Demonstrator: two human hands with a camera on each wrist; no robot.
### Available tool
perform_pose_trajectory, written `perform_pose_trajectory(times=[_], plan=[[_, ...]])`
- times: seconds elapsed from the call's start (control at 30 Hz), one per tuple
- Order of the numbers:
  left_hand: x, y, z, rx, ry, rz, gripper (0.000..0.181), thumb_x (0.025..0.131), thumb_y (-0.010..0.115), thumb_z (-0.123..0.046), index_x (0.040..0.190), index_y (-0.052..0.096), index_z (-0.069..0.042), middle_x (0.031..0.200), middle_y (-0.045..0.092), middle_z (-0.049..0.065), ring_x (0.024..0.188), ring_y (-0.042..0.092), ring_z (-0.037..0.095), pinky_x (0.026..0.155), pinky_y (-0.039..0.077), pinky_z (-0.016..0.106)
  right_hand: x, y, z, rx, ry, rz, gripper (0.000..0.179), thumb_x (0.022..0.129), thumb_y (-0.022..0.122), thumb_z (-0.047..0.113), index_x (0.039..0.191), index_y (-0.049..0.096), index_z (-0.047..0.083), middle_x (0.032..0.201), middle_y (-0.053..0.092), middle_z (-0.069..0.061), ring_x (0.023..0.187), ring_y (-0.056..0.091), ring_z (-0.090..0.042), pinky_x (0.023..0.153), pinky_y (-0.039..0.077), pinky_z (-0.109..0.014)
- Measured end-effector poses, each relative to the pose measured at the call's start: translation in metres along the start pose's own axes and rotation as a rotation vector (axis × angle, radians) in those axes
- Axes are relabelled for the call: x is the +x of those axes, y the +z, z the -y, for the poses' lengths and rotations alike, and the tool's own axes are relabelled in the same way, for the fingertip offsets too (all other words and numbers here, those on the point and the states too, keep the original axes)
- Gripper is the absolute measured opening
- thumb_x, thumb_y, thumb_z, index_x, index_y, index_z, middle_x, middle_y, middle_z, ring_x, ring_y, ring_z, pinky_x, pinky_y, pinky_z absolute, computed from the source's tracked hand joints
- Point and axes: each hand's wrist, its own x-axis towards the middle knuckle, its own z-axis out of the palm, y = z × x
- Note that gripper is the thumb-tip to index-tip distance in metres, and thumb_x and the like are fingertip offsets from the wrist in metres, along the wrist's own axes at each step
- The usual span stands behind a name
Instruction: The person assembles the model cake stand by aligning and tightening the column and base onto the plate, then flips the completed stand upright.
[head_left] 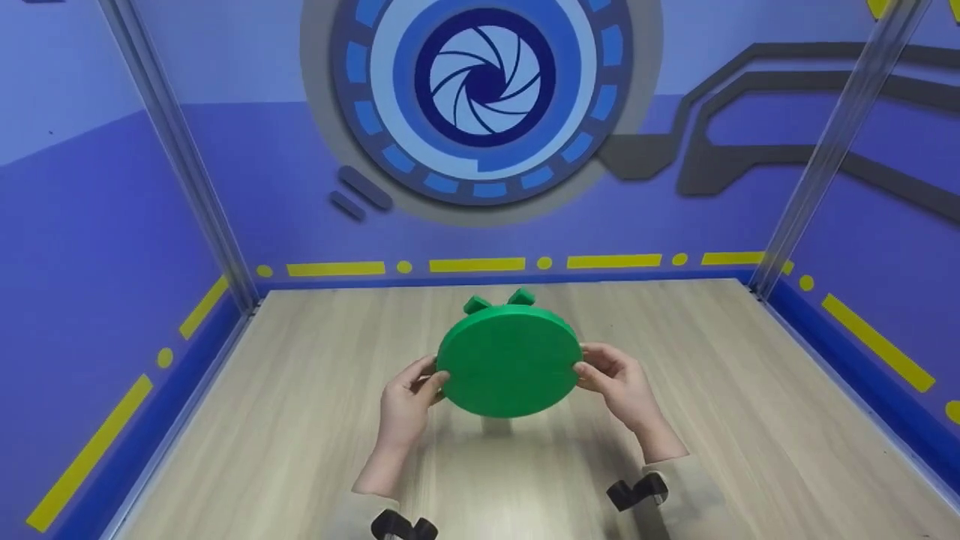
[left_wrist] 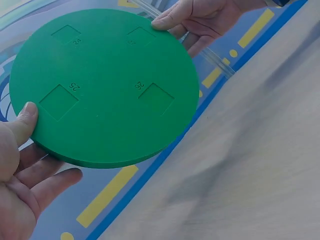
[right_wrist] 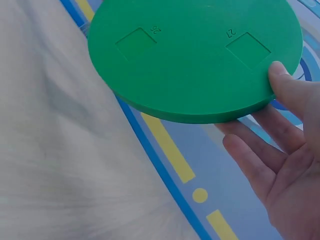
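Between both hands, a green round disc (head_left: 510, 364) is held up above the table, its flat face tilted toward me. Square recesses with small engraved numbers show on this face of the disc (left_wrist: 107, 90) in the wrist views. Two small green blocks (head_left: 522, 297) stick out past its far edge; how they join it is hidden. My left hand (head_left: 409, 401) pinches the left rim, thumb on the near face and fingers behind. On the opposite rim, my right hand (head_left: 619, 382) pinches the disc likewise, its thumb (right_wrist: 282, 80) on the face near a recess.
Below lies a light wood-grain table (head_left: 315, 360). Blue printed panels with yellow dashes (head_left: 477, 265) wall it in at the back and both sides, with metal posts (head_left: 187, 165) at the corners. Black bands (head_left: 637, 491) sit around both sleeves.
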Motion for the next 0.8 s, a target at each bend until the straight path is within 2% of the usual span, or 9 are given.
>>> perform_pose_trajectory(times=[0.13, 0.23, 0.43, 0.6, 0.8], plan=[[0.001, -0.001, -0.003, -0.041, -0.042, -0.002, 0.04, 0.099, 0.069, -0.019, 0.136, 0.065, -0.002, 0.114, 0.069, 0.017, 0.1, 0.075, 0.017, 0.082, 0.066, 0.034, -0.001, 0.0, 0.003, 0.063, 0.026, 0.001, 0.039, 0.099, 0.069, 0.011, 0.134, 0.061, -0.005, 0.104, 0.075, 0.0, 0.093, 0.076, -0.012, 0.08, 0.067, -0.036], [0.002, 0.0, -0.004, -0.073, -0.076, -0.027, 0.044, 0.098, 0.07, -0.019, 0.137, 0.063, 0.0, 0.108, 0.069, 0.012, 0.093, 0.076, 0.013, 0.077, 0.067, 0.035, 0.0, 0.0, 0.004, 0.096, 0.04, 0.023, 0.044, 0.1, 0.067, 0.011, 0.14, 0.056, -0.004, 0.105, 0.076, 0.002, 0.094, 0.076, -0.013, 0.078, 0.067, -0.035], [0.002, 0.0, -0.008, -0.109, -0.141, -0.046, 0.048, 0.1, 0.069, -0.019, 0.142, 0.059, 0.002, 0.106, 0.07, 0.009, 0.089, 0.077, 0.014, 0.071, 0.067, 0.035, 0.0, -0.003, 0.005, 0.12, 0.068, 0.078, 0.056, 0.1, 0.067, 0.015, 0.151, 0.048, 0.001, 0.112, 0.076, -0.002, 0.093, 0.077, -0.016, 0.079, 0.067, -0.037], [0.002, -0.001, -0.01, -0.14, -0.212, -0.033, 0.05, 0.1, 0.068, -0.016, 0.147, 0.056, -0.004, 0.105, 0.07, 0.007, 0.084, 0.077, 0.013, 0.068, 0.067, 0.035, 0.001, -0.009, 0.003, 0.176, 0.109, 0.171, 0.065, 0.1, 0.067, 0.013, 0.157, 0.038, 0.002, 0.116, 0.075, 0.0, 0.097, 0.077, -0.016, 0.085, 0.066, -0.038], [0.001, -0.003, -0.009, -0.224, -0.294, 0.024, 0.056, 0.098, 0.07, -0.013, 0.151, 0.052, -0.005, 0.107, 0.068, 0.002, 0.084, 0.075, 0.01, 0.067, 0.066, 0.03, 0.002, -0.014, -0.002, 0.273, 0.16, 0.263, 0.071, 0.1, 0.065, 0.006, 0.16, 0.028, -0.003, 0.117, 0.073, 0.005, 0.104, 0.074, -0.013, 0.092, 0.064, -0.035]])
